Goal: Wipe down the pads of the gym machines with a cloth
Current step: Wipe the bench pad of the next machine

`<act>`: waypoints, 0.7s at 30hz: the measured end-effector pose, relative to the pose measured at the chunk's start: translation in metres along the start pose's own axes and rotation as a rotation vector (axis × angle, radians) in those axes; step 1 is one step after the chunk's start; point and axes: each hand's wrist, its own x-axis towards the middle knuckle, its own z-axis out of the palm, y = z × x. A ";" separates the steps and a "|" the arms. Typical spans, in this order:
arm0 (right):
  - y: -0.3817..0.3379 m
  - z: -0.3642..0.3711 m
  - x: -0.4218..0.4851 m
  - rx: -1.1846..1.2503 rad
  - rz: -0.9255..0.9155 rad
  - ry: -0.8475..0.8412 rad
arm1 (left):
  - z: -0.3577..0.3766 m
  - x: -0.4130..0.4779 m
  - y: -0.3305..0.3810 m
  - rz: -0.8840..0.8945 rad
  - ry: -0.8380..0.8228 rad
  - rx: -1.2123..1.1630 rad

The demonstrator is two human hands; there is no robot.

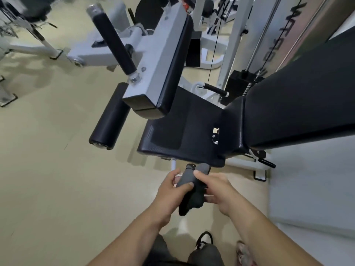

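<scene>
Dark trousers (203, 254) and a black shoe (204, 239) sit at the very bottom, with both bare forearms reaching up from there. The left hand (172, 191) and right hand (219, 191) meet in the middle, both on the cloth (189, 203). It's bunched up, grey at the top and darker where it hangs down. The left thumb is clamped over the grey part with the fingers curled under. The right index finger presses on top of it, and the rest of that hand is tucked behind, so both hands are pinching it.

The cloth is up in the air over the beige floor (48, 169), right by the near edge of the seat pad (184, 131). Can't tell if it actually touches.

The seat is black and flat. The long black back pad (297, 96) runs off from it to the right, with a bit of shiny metal showing in the gap between them. Left of the seat a black roller (109, 121) sticks out toward the floor.

Above that is a grey metal arm with a flat black pad (178, 60) on its right face and a black grip (113, 39) angling off to the left.

Further back there's a weight stack (238, 81) and a thin cable (215, 41) running up. More grey machines (28, 25) are off in the blurry top left.
</scene>
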 end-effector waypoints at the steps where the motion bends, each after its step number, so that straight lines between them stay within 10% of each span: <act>1: -0.001 0.009 -0.006 -0.010 -0.020 0.003 | -0.013 -0.007 0.004 -0.011 -0.033 -0.029; 12: -0.049 0.199 -0.022 -0.168 -0.223 -0.194 | -0.195 0.002 0.019 0.084 -0.103 0.056; 21: -0.061 0.328 0.009 0.014 -0.196 0.160 | -0.332 0.060 0.058 -0.011 0.016 0.072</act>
